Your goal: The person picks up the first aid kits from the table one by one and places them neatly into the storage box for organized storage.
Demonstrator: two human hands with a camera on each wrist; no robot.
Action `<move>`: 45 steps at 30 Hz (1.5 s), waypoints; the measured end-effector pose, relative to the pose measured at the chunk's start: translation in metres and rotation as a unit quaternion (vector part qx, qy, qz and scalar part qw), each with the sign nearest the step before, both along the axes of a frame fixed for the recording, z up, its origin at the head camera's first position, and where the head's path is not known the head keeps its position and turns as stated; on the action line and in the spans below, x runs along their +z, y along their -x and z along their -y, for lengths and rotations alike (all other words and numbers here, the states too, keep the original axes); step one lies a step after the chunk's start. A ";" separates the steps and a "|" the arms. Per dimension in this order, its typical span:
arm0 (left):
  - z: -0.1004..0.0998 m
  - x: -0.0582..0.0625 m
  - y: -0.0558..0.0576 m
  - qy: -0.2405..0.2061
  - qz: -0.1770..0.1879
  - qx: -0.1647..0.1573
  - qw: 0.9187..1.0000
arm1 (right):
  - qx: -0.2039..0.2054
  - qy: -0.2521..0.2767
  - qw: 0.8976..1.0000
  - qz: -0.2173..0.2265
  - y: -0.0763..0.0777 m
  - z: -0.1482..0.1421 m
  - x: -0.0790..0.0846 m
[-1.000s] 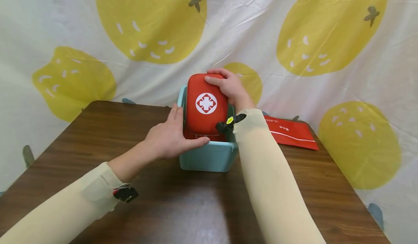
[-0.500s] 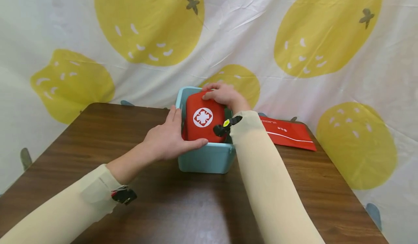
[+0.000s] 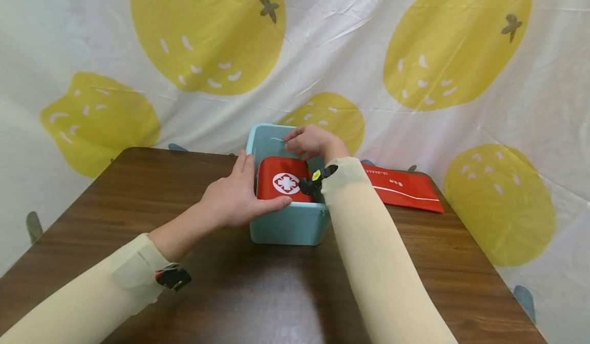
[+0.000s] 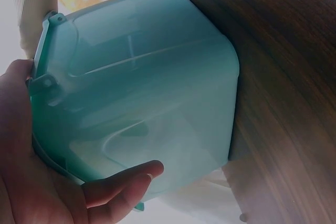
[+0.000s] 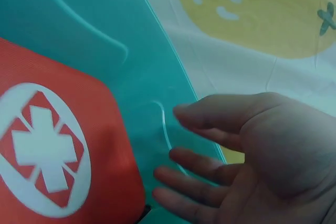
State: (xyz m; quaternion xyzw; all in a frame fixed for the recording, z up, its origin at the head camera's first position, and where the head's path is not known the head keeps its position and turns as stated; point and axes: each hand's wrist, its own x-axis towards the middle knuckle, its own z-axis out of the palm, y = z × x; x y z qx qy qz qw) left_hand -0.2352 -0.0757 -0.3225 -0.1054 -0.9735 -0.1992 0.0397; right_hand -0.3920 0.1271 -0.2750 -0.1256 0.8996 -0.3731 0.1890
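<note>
Red case (image 3: 285, 181) w/ white cross emblem sits in blue bin (image 3: 288, 227), R hand (image 3: 313, 142) over it.
R hand: fingers loosely bent, a bit apart, holding nothing, near case but not touching. L hand (image 3: 232, 195): spread wide, straight fingers vs bin's L outer side, thumb along near rim. Bin upright on wood table (image 3: 221, 287); red pouch (image 3: 405, 189) flat to its R; lemon-print cloth (image 3: 332, 31) behind.

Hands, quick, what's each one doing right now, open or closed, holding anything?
Left hand: open, resting against the bin.
Right hand: open, holding nothing, apart from the red case.
</note>
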 end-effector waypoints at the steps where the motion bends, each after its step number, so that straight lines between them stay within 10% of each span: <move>1: 0.000 0.000 0.000 0.000 0.000 -0.001 1.000 | 0.001 0.006 1.000 -0.005 0.001 0.000 0.000; 13: 0.003 -0.003 -0.001 -0.005 -0.009 0.001 1.000 | -0.048 0.100 0.990 -0.087 0.006 0.008 -0.001; 33: 0.002 -0.001 0.001 -0.002 -0.004 0.002 1.000 | -0.130 0.299 0.929 -0.174 0.007 0.011 0.014; 45: 0.001 -0.001 0.000 -0.004 -0.002 0.003 1.000 | -0.134 0.478 0.857 -0.138 -0.013 -0.023 0.057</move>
